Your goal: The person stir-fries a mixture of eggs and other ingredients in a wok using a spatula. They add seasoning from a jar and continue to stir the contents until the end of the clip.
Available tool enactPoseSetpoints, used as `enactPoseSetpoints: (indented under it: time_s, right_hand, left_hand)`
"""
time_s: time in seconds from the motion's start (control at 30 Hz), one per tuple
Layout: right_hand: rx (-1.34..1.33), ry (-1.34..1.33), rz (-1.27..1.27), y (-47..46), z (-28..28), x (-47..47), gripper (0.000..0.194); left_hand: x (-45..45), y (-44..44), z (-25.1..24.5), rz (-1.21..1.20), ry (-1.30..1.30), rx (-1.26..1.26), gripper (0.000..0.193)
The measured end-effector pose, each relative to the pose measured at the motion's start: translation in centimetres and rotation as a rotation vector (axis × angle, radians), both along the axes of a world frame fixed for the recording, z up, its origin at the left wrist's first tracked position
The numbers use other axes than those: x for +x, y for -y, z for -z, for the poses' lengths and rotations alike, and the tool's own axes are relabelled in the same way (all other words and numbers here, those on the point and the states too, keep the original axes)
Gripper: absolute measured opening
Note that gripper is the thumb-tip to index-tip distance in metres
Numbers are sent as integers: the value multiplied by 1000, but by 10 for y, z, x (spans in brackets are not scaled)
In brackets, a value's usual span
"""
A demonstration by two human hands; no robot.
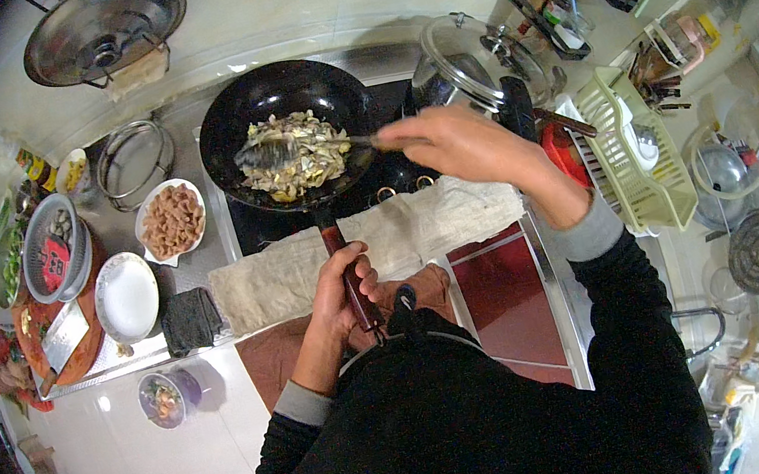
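Observation:
My left hand (340, 282) grips the dark wooden handle (356, 290) of a black wok (222, 143) on the stove. In the wok lies a heap of chopped, pale yellow-brown food (307, 173), perhaps sliced mushrooms. My right hand (443, 142) is closed around the handle of a metal cooking utensil (340, 142), seemingly a ladle or spatula. Its blurred head rests in the food towards the wok's left. A folded beige cloth (414, 219) runs along the stove's front edge, beneath my right wrist and behind my left hand.
Left of the stove are a white dish of raw meat pieces (171, 220), an empty white bowl (126, 301), a grey colander (33, 260) and a cleaver (66, 336) on a round cutting board (97, 340). A glass-lidded pot (460, 70) and green dish rack (638, 191) stand right.

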State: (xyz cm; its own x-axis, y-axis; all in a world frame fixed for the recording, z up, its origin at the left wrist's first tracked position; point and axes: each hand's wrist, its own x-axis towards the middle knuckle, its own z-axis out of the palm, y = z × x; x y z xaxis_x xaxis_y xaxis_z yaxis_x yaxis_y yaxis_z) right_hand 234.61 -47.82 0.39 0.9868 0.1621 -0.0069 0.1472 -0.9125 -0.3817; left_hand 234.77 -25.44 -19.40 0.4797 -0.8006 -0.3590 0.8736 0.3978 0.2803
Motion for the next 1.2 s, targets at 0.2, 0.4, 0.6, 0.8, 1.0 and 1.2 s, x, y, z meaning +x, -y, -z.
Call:
enactPoseSetpoints:
  time_s: [0.2, 0.4, 0.6, 0.8, 1.0, 1.2]
  right_hand:
    - [-238, 17, 72, -16, 28, -17, 33]
    - [-403, 125, 168, -6, 19, -26, 35]
    - [-444, 158, 138, 5, 42, -15, 37]
    - [-262, 85, 279, 15, 63, -35, 41]
    - [-46, 65, 370, 8, 117, -51, 41]
    - [106, 115, 377, 13, 151, -67, 35]
  left_hand:
    - [3, -3, -1, 39, -8, -10, 20]
    - [4, -6, -2, 32, -2, 10, 24]
    - [1, -2, 1, -6, 60, 47, 24]
    - [0, -6, 7, 37, 104, 229, 24]
    - [1, -2, -1, 16, 222, 255, 32]
    - [1, -5, -14, 107, 500, 539, 52]
